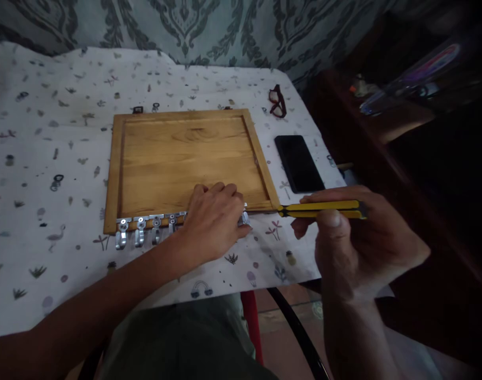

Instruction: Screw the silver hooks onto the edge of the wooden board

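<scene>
A shallow wooden tray-like panel (185, 158) with a raised rim lies flat on the patterned tablecloth. Along its near edge runs a metal hook rail (141, 232) with several silver hooks. My left hand (215, 221) is closed over the right part of the rail and the panel's edge, hiding some of the hooks, with its fingers curled on the wood and the thumb on the near side. My right hand (355, 237) grips yellow-handled pliers (324, 209), whose dark jaws are at the panel's near right corner; whether they bite on anything is too small to tell.
A black smartphone (299, 163) and dark-framed glasses (278, 101) lie right of the panel. Two small dark metal fittings show at its far edge. A patterned wall stands behind the table. Dark wooden furniture (355, 132) with blurred items flanks the right side.
</scene>
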A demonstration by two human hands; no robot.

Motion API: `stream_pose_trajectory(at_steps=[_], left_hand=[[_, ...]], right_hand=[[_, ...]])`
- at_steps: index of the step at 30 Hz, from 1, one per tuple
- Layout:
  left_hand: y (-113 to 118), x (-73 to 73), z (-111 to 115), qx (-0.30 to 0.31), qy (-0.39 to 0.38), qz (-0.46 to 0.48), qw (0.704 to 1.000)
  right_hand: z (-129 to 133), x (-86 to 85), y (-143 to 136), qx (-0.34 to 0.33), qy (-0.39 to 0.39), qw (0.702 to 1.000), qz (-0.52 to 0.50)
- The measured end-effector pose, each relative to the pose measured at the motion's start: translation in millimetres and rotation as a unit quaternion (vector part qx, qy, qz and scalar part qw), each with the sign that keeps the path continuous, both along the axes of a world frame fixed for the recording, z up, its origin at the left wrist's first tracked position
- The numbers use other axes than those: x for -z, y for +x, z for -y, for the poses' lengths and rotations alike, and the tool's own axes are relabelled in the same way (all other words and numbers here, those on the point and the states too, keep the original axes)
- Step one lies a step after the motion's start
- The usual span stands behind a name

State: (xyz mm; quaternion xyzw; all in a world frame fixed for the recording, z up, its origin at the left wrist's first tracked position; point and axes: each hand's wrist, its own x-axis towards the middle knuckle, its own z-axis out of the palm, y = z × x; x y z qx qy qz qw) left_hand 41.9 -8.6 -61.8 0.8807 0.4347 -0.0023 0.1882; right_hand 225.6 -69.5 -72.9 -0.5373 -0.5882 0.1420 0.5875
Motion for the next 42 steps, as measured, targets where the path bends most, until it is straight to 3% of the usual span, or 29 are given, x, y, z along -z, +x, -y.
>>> stream_pose_trajectory(at_steps=[3, 10, 17, 25, 31, 42], left_hand=[[-0.6, 0.9, -0.1, 0.001, 0.003, 0.004, 1.0], [-1.7, 3.2, 0.5, 0.001, 0.016, 0.014, 1.0], [-2.0, 5.0, 1.7, 0.002, 0.024, 0.019, 1.0], [-3.0, 8.3, 1.3, 0.006, 0.026, 0.031, 0.999], [-3.0, 7.9, 1.0, 0.007, 0.028, 0.031, 0.999], [-2.0, 6.2, 0.5, 0.001, 0.023, 0.026, 0.999]], right_hand=[[-3.1, -0.4, -3.8, -0.011, 0.065, 0.997, 0.026], [-6.6, -2.9, -5.5, -0.035, 0.068, 0.997, -0.002], [-15.0, -5.1, -9.5, -0.092, 0.038, 0.989, -0.106], [-14.7, -13.6, -4.0, -0.133, -0.027, 0.986, -0.1], [-21.5, -12.1, -9.1, -0.105, 0.015, 0.99, -0.097], [-24.1, -11.4, -5.1, -0.142, 0.001, 0.984, -0.105]])
